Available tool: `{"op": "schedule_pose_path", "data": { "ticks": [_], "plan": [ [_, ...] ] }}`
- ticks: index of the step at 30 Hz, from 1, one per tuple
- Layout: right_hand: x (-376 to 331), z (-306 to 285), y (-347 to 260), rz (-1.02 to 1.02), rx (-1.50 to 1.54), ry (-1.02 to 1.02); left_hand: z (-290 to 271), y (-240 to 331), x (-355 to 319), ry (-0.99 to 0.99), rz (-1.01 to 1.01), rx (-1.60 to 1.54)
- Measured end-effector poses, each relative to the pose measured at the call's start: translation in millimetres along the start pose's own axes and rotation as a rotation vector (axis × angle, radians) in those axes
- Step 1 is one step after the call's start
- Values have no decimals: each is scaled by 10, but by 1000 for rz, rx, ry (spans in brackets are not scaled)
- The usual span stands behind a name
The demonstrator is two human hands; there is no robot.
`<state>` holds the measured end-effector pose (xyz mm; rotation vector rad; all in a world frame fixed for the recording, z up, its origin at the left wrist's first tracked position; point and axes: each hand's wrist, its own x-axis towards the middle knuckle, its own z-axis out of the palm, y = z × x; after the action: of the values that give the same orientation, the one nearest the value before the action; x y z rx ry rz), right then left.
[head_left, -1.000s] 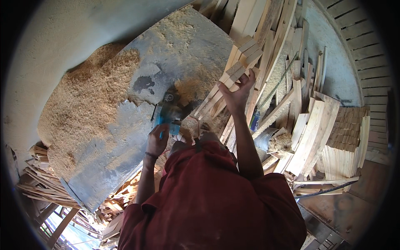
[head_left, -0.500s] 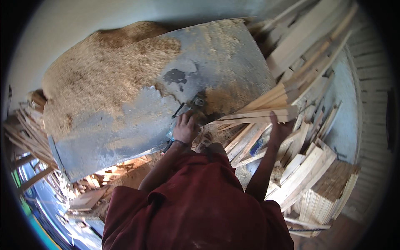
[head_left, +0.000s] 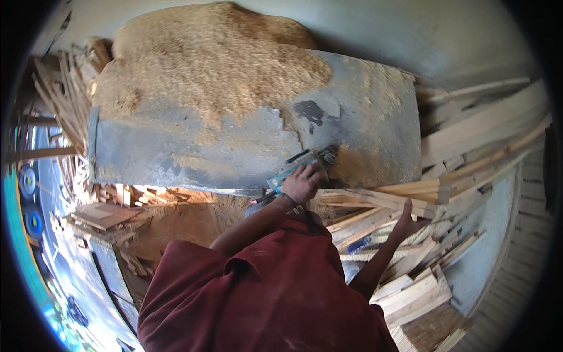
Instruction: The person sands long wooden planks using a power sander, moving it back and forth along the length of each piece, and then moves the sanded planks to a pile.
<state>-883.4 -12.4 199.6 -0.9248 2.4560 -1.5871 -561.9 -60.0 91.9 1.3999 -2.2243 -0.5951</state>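
My left hand [head_left: 301,183] is closed over a teal and black handheld power tool [head_left: 280,178] at the near edge of a grey workbench [head_left: 193,146]. The fingers hide much of the tool, so its exact kind does not show clearly. To the right, my right hand [head_left: 406,226] grips the near end of some pale wooden strips [head_left: 384,199], thumb on top. Their far ends reach toward the bench edge, close to the tool.
A large heap of wood shavings [head_left: 217,58] covers the back left of the bench. Long boards [head_left: 487,126] lean at the right. Stacked timber pieces [head_left: 413,296] lie below my right arm. Wood scraps [head_left: 64,100] crowd the far left, and a plain wall [head_left: 410,29] stands behind.
My view has turned, so the bench now appears level and farther right. The right hand and strips sit lower in view. Both hands keep their holds.
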Motion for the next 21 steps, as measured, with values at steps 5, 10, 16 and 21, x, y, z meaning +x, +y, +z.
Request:
{"op": "schedule_pose_path", "data": {
  "ticks": [5, 10, 16, 21],
  "plan": [
    [-341, -70, -180, 0, -316, 224, 77, -64, -39, 19, -31, -103],
    [-995, 17, -129, -220, -34, -363, -217, -131, -163, 97, -232, -340],
    [-1829, 1206, 87, 373, -8, -1288, -269, -514, -824, -152, -247, -167],
    [-2329, 1746, 141, 740, 178, -1117, -445, -531, -936, -203, -341, -143]
  ]
}}
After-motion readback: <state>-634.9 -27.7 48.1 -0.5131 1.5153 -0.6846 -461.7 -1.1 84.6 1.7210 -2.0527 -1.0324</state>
